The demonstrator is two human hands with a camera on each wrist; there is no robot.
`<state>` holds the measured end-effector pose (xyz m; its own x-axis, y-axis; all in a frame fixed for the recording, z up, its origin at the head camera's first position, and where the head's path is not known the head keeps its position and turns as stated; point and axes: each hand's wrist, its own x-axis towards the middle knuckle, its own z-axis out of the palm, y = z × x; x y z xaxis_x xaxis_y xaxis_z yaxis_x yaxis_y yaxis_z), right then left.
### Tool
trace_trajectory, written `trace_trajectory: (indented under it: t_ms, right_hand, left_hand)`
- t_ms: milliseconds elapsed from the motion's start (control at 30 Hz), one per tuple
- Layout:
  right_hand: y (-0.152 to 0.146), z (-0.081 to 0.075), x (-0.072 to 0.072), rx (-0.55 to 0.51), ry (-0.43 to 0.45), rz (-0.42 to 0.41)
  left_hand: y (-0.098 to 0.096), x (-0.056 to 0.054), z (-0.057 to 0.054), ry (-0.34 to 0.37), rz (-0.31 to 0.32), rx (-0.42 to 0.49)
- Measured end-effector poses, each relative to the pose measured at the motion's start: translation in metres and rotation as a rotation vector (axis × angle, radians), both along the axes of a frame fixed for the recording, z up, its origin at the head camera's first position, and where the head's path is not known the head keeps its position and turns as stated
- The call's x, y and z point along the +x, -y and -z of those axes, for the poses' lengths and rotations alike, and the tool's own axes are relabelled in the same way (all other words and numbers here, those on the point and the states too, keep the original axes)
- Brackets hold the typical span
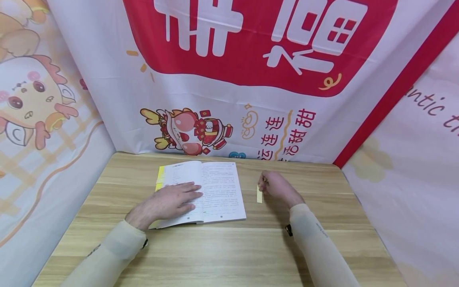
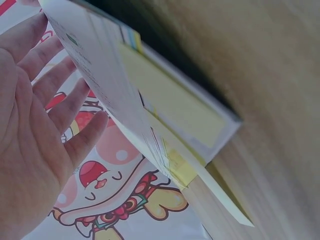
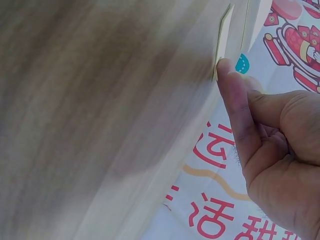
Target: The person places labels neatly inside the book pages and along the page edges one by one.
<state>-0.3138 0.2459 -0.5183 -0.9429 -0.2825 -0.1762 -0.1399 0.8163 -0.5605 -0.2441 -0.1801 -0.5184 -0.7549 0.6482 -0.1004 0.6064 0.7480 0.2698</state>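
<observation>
An open book with printed pages lies on the wooden table. Across its left page rests my left hand, palm down, fingers spread and straight toward the spine. In the left wrist view that hand shows its palm beside the page edges, and a pale yellow paper strip sticks out from the book. To the right of the book, my right hand pinches another narrow pale yellow paper strip, which points toward the front edge. The right wrist view shows fingertips at one end of this strip.
The wooden table meets a white and red printed cloth at its back edge. Printed cloths also hang at the left and right. Yellow edging shows along the book's left side.
</observation>
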Motion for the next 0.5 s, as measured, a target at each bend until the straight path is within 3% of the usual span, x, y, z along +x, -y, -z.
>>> trace_trajectory:
  t_ms: [300,500]
  right_hand:
    - [0.0011,-0.0094,0.0022,0.089,-0.067,-0.047]
    - [0.0014,-0.0074,0.0027,0.054,-0.104,-0.092]
  left_hand:
    - [-0.0010,-0.0001,-0.0007,-0.027,0.016,0.004]
    - [-0.0016,-0.0007,0.0002,-0.004,0.006,0.001]
